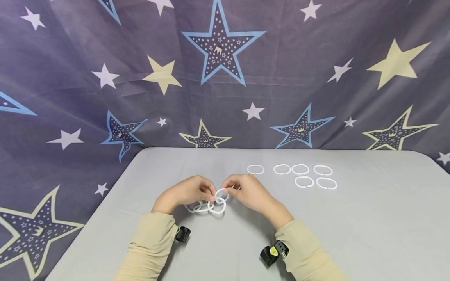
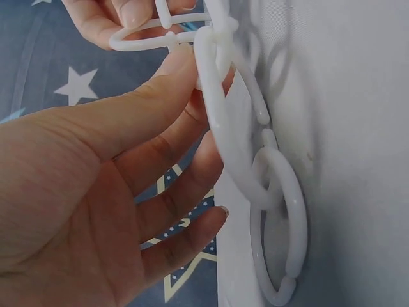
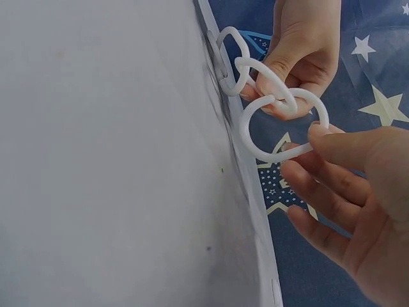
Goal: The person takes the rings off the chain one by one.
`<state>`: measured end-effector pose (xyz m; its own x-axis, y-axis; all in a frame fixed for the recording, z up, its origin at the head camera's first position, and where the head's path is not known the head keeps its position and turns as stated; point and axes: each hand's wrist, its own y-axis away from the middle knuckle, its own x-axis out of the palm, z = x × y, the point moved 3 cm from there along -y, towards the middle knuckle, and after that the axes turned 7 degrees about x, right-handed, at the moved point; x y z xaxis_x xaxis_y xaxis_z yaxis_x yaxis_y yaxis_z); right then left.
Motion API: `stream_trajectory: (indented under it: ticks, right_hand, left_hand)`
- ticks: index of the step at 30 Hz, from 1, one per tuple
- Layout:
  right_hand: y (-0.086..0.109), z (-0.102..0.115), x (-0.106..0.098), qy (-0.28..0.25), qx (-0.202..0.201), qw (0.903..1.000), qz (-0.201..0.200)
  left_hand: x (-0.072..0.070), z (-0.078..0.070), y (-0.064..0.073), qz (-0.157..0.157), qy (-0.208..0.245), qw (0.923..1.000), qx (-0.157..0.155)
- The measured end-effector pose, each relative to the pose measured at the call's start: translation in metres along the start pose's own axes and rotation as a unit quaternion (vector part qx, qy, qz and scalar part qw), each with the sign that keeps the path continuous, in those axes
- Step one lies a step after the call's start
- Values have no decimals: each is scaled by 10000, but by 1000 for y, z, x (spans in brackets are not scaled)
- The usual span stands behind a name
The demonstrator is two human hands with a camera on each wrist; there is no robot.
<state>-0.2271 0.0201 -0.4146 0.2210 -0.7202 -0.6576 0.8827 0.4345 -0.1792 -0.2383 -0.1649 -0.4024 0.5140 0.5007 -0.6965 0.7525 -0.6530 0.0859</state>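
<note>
White oval plastic chain links, each with a small gap in its loop, are joined into a short chain in front of me. My left hand (image 1: 195, 190) pinches one chain link (image 3: 271, 75) between thumb and forefinger, close to the gap. The end link (image 3: 246, 133) is pinched by my right hand (image 1: 250, 195) between thumb and fingers, and it passes through the neighbouring link. In the left wrist view, another joined link (image 2: 297, 220) trails down to the tabletop. Fingers of the left hand partly cover the chain in the head view.
Several loose white links lie at the back right of the grey table (image 1: 369, 222), among them a single link (image 1: 255, 173) nearest the hands and a front-right link (image 1: 326, 188). A star-patterned cloth (image 1: 253, 132) hangs behind the table. Black wrist cameras sit by both cuffs.
</note>
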Motion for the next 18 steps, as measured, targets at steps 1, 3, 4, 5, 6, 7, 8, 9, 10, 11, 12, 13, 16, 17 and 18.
stream_trajectory:
  ticks: [1, 3, 4, 5, 6, 7, 8, 9, 10, 11, 12, 13, 16, 17, 18]
  right_hand:
    - [0, 0, 0, 17, 20, 10000, -15]
    - [0, 0, -1, 38, 34, 10000, -33]
    - [0, 0, -1, 42, 41, 10000, -44]
    - [0, -1, -2, 52, 31, 10000, -57]
    - [1, -1, -2, 61, 28, 10000, -70]
    - [1, -2, -2, 77, 22, 9999, -80]
    - [1, -2, -3, 86, 20, 9999, -94]
    - [1, -2, -3, 85, 14, 9999, -106]
    - [1, -3, -3, 88, 16, 9999, -115]
    - [1, -3, -4, 91, 15, 9999, -122]
    - [1, -3, -4, 90, 25, 9999, -128]
    - [1, -3, -4, 92, 31, 9999, -132]
    - [0, -4, -4, 83, 50, 9999, -131]
    - [0, -5, -4, 78, 55, 9999, -140]
    - [0, -5, -5, 76, 62, 9998, -157]
  left_hand:
    - [0, 0, 0, 3, -8, 10000, 27]
    - [0, -1, 0, 14, -7, 10000, 59]
    - [0, -1, 0, 13, 1, 10000, 62]
    - [0, -1, 0, 11, -4, 10000, 71]
    - [0, -2, 0, 11, -2, 10000, 78]
    - [0, -2, 0, 12, 2, 10000, 84]
    - [0, -2, 0, 15, 8, 10000, 86]
    - [0, -2, 0, 13, 9, 10000, 85]
    - [0, -2, 0, 10, 13, 10000, 81]
    - [0, -2, 0, 6, 9, 10000, 74]
    - [-1, -2, 0, 2, 3, 10000, 68]
    - [-1, -2, 0, -3, 2, 10000, 57]
    - [-1, -1, 1, -26, 2, 10000, 27]
    - [-1, -1, 1, -29, 5, 10000, 23]
    - [-2, 0, 1, -33, 3, 10000, 25]
